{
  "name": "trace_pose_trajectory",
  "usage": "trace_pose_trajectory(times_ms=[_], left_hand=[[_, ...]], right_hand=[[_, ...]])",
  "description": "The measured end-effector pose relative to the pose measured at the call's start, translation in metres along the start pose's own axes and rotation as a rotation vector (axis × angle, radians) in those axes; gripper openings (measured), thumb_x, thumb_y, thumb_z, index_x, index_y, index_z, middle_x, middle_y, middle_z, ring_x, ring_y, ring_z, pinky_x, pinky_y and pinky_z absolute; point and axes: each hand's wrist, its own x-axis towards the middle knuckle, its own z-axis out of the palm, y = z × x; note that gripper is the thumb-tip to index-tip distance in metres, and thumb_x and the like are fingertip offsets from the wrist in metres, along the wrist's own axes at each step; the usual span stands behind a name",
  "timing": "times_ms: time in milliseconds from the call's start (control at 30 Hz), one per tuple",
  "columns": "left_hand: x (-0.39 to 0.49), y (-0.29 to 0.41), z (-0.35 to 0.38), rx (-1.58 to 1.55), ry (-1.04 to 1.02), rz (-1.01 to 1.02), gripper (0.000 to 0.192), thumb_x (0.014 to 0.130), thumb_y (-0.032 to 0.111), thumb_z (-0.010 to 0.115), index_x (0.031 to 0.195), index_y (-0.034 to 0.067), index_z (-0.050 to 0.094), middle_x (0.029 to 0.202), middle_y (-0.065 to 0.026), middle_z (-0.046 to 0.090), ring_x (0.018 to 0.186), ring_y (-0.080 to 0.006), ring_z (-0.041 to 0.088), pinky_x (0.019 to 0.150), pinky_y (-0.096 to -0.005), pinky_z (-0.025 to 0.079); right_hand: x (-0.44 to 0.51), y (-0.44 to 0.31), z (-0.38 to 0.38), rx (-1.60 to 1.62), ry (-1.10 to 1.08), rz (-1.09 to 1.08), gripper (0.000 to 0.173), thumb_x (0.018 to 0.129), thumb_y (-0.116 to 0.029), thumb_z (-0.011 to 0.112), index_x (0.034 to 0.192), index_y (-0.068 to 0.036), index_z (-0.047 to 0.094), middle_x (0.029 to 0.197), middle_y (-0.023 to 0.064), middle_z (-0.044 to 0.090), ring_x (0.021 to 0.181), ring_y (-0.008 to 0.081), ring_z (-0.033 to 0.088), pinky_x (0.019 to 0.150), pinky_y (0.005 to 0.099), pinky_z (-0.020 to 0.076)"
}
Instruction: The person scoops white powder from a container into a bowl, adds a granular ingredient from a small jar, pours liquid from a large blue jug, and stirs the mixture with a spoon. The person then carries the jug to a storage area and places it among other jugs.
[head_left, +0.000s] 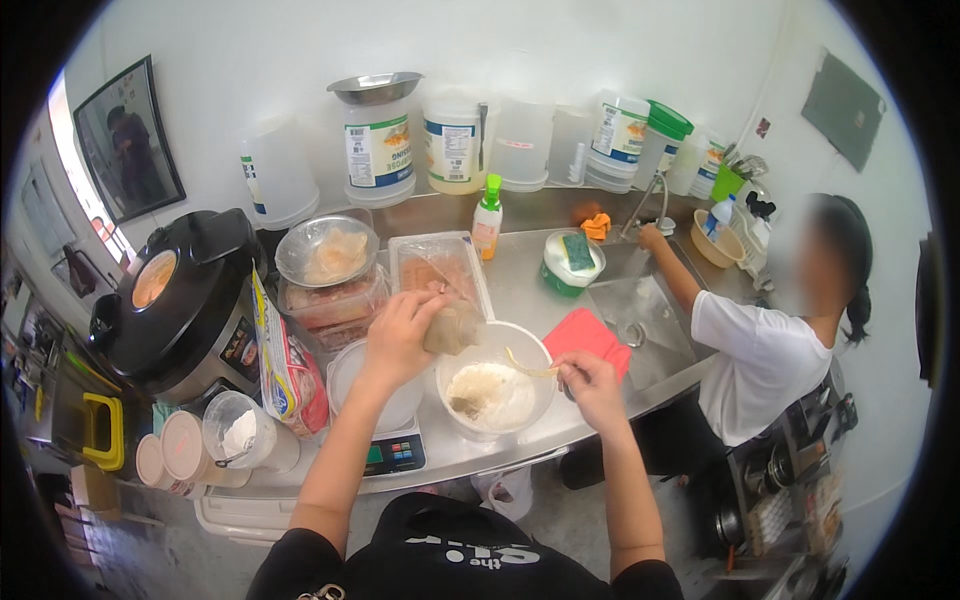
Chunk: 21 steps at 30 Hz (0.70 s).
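Note:
My left hand grips a clear jar of greyish-brown powder, tilted over a white plastic tub. White powder lies in the tub, with a patch of brownish powder on its left side. At the tub's right rim, my right hand pinches a thin, curved yellowish strip; whether it is a utensil cannot be told. Something dark shows under that hand, mostly hidden. Left of the tub, a round translucent lid sits on a digital kitchen scale, partly behind my left forearm.
A red cloth lies between tub and sink, where a co-worker reaches to the faucet. Behind stand a meat tray, a green-capped bottle and a soap tub. A large cooker stands left.

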Motion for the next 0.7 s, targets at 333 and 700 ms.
trace_pose_trajectory(times_ms=[333,700], left_hand=[[0.017,0.006,0.001,0.096,0.069,0.286,0.041,0.062,0.009,0.071,0.101,0.019,0.063,0.108,-0.0012,0.06,0.102,-0.0248,0.058,0.075,-0.0353,0.051],[0.016,-0.002,0.01,0.034,0.055,0.179,0.058,0.054,0.01,0.075,0.109,0.019,0.06,0.11,-0.0014,0.06,0.103,-0.0258,0.057,0.077,-0.0375,0.051]], right_hand=[[0.04,0.016,0.031,0.316,-0.228,0.19,0.011,0.089,-0.004,0.052,0.093,0.002,0.06,0.076,0.0034,0.056,0.065,0.0127,0.052,0.06,0.0247,0.0412],[0.033,0.033,0.047,1.325,-0.462,0.475,0.013,0.088,-0.007,0.052,0.1,-0.002,0.052,0.087,0.0052,0.053,0.075,0.0151,0.049,0.065,0.0247,0.0398]])
